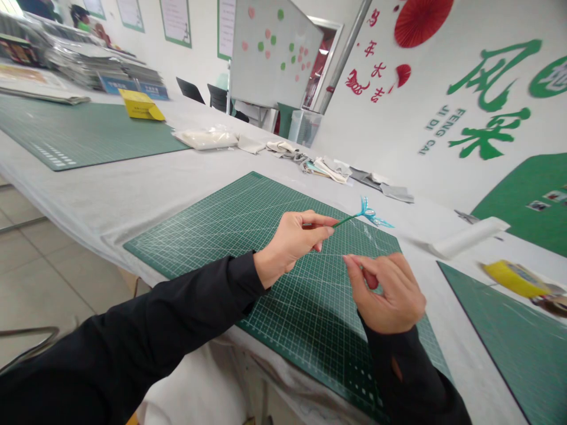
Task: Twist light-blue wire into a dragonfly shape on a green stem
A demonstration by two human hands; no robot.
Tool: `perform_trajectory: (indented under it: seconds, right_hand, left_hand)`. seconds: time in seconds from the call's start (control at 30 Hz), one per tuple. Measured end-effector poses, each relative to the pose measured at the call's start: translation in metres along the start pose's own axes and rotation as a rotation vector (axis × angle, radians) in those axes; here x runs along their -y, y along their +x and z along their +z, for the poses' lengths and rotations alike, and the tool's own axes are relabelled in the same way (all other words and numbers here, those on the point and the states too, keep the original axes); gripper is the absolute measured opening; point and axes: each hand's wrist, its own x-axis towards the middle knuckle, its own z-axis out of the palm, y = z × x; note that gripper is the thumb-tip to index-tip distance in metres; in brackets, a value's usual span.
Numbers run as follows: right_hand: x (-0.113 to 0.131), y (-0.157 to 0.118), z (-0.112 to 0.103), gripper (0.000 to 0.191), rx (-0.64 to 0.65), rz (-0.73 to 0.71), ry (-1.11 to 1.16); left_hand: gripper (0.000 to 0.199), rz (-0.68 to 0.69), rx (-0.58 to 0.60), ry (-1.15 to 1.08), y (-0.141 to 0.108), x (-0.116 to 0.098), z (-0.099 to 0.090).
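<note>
My left hand [299, 236] pinches the green stem of a blue artificial flower [370, 213] between thumb and fingers. The flower's looped, translucent blue petals point away to the right, above the far part of a green cutting mat [212, 221]. Close by on the right, my right hand [387, 289] is closed, thumb tip against the curled index finger. Whatever sits in that pinch, if anything, is too small to make out. The two hands are apart, both raised over the mat.
Further cutting mats lie left [88, 133] and right [509, 342]. A yellow box [140, 105], plastic-wrapped white material [208, 139], fabric scraps [332, 168], a white roll [469, 236] and a yellow object [516, 278] lie around. A person [82, 18] is at the far left.
</note>
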Motion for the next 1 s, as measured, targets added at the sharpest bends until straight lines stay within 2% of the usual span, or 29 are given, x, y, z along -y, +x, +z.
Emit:
perform_trajectory:
  seconds: [0.13, 0.2, 0.3, 0.43, 0.6, 0.73, 0.87, 0.93, 1.0]
  right_hand:
    - [-0.004, 0.003, -0.004, 0.016, 0.045, -0.152, -0.084]
    - [-0.008, 0.003, -0.007, 0.019, 0.063, -0.224, -0.120]
    - [-0.016, 0.004, -0.012, 0.025, 0.065, -0.351, -0.163]
    - [-0.028, 0.007, -0.023, 0.031, 0.097, -0.467, -0.259]
    - [-0.042, 0.007, -0.031, 0.024, 0.133, -0.443, -0.319]
    - [-0.051, 0.005, -0.032, 0.018, 0.111, -0.384, -0.280]
    - [-0.055, 0.004, -0.032, 0.018, 0.059, -0.272, -0.198]
    - [-0.054, 0.003, -0.030, 0.014, 0.034, -0.126, -0.138]
    - [-0.053, 0.003, -0.027, 0.007, -0.024, 0.094, -0.072]
  left_hand:
    - [0.013, 0.234, -0.082, 0.345, 0.001, 0.002, -0.003]
    - [0.016, 0.324, -0.074, 0.549, 0.001, 0.002, -0.005]
    - [0.023, 0.422, -0.010, 0.820, -0.001, 0.000, -0.008]
    - [0.030, 0.478, 0.098, 1.121, -0.005, -0.001, -0.011]
    - [0.031, 0.514, 0.349, 1.358, -0.006, -0.005, -0.013]
    - [0.030, 0.451, 0.532, 1.351, -0.005, -0.014, -0.016]
    - [0.028, 0.360, 0.692, 1.113, -0.001, -0.020, -0.019]
    - [0.025, 0.315, 0.772, 0.949, 0.001, -0.022, -0.021]
    - [0.021, 0.263, 0.836, 0.788, 0.002, -0.022, -0.022]
